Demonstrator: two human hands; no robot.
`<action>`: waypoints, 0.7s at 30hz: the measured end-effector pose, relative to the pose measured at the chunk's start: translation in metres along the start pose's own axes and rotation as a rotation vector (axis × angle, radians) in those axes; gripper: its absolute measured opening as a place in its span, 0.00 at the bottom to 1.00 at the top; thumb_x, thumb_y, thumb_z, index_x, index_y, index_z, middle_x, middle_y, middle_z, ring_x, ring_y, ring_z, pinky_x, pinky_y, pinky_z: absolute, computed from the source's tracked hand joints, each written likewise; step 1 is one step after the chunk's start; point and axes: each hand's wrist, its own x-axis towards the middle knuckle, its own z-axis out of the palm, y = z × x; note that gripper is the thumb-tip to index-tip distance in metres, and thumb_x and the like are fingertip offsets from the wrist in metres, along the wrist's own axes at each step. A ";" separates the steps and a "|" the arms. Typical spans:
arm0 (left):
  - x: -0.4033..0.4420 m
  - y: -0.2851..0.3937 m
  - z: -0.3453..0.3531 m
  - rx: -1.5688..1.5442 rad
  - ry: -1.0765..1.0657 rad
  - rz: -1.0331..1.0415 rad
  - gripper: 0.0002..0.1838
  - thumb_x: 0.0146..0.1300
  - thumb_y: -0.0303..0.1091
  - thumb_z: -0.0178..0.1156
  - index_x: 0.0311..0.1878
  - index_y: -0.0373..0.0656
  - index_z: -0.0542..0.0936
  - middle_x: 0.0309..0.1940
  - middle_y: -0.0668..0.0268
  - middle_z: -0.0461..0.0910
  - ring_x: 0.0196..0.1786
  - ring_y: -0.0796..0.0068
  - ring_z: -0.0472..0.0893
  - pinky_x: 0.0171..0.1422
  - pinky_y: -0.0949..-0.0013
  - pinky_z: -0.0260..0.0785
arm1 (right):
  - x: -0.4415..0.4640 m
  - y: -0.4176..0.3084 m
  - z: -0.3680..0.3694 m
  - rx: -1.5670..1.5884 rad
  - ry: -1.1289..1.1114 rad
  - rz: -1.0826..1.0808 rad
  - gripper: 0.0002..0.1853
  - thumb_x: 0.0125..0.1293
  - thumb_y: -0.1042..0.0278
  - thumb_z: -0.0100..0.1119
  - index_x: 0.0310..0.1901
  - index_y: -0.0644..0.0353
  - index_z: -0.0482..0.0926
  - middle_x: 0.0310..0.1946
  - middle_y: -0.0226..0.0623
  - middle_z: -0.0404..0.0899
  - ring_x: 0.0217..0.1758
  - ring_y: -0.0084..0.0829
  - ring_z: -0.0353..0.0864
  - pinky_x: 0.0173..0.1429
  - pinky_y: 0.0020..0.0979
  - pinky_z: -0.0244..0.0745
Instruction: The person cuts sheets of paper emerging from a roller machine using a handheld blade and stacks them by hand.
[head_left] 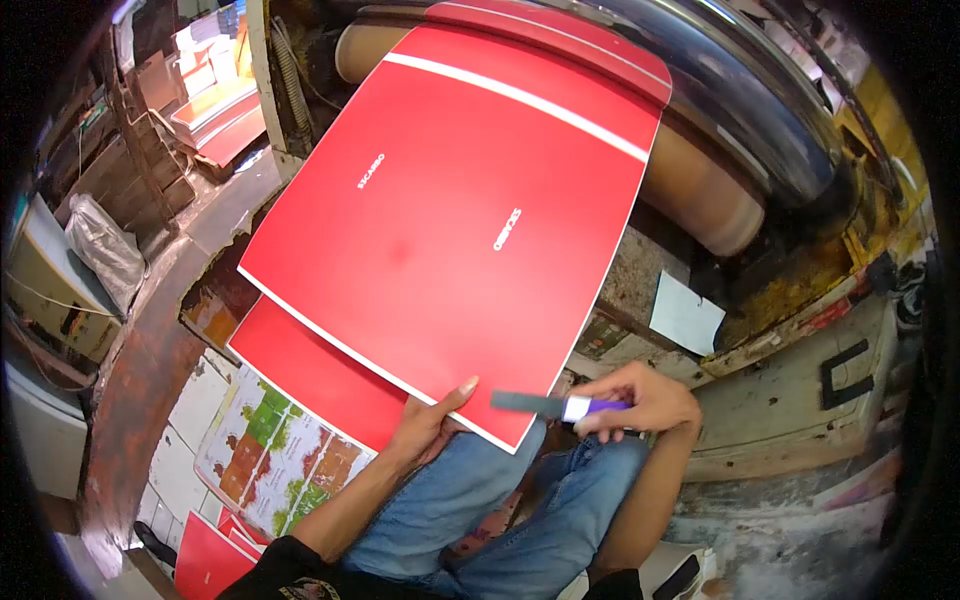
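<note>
A large red printed sheet point(430, 230) with white edges and small white lettering slopes up from my lap to the rollers. My left hand point(430, 430) grips its lower edge, the thumb on top and the fingers underneath. In my right hand point(635, 402) is a cutter knife point(580, 408) with a purple and white handle. Its wide grey blade points left, over the sheet's lower right corner. Below the large sheet, a second red sheet point(310, 375) shows at the left.
A shiny metal roller point(740, 90) and a brown roller point(705, 185) cross the upper right. A colourful printed sheet point(275, 450) lies at lower left, near more red sheets point(208, 560). White paper point(687, 312) sits on the machine's right side. A beige panel point(800, 400) stands at right.
</note>
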 end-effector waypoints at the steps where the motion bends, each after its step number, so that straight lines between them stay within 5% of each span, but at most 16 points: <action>1: -0.001 -0.003 -0.009 0.034 0.023 -0.010 0.27 0.67 0.31 0.61 0.63 0.32 0.62 0.53 0.55 0.76 0.50 0.66 0.82 0.49 0.63 0.84 | -0.002 0.018 -0.013 0.036 0.111 -0.025 0.22 0.65 0.66 0.64 0.60 0.58 0.76 0.37 0.37 0.85 0.28 0.19 0.80 0.29 0.21 0.75; 7: -0.023 -0.006 -0.030 0.091 0.070 -0.039 0.25 0.67 0.33 0.60 0.61 0.31 0.65 0.50 0.53 0.78 0.46 0.65 0.84 0.38 0.66 0.86 | 0.026 0.009 -0.081 0.155 1.214 -0.398 0.20 0.73 0.59 0.51 0.58 0.63 0.76 0.33 0.37 0.84 0.24 0.20 0.78 0.28 0.22 0.74; 15: -0.059 0.005 -0.041 0.085 0.137 -0.099 0.23 0.68 0.32 0.59 0.61 0.30 0.66 0.50 0.50 0.79 0.45 0.63 0.85 0.40 0.64 0.86 | 0.079 0.039 -0.145 0.053 1.174 -0.357 0.20 0.72 0.58 0.53 0.55 0.65 0.78 0.28 0.36 0.82 0.17 0.19 0.72 0.21 0.23 0.68; 18: -0.074 0.017 -0.048 0.053 0.203 -0.159 0.27 0.64 0.22 0.60 0.64 0.35 0.63 0.57 0.51 0.74 0.59 0.58 0.78 0.61 0.55 0.76 | 0.075 0.050 -0.123 0.092 1.057 -0.350 0.20 0.71 0.57 0.55 0.56 0.64 0.79 0.29 0.34 0.82 0.18 0.16 0.72 0.22 0.21 0.66; 21: -0.089 0.020 -0.066 -0.064 0.212 -0.186 0.28 0.64 0.20 0.59 0.66 0.35 0.63 0.61 0.51 0.72 0.62 0.57 0.75 0.66 0.53 0.72 | 0.071 0.052 -0.105 0.217 1.019 -0.347 0.20 0.70 0.58 0.57 0.55 0.64 0.79 0.30 0.34 0.83 0.19 0.15 0.71 0.22 0.20 0.66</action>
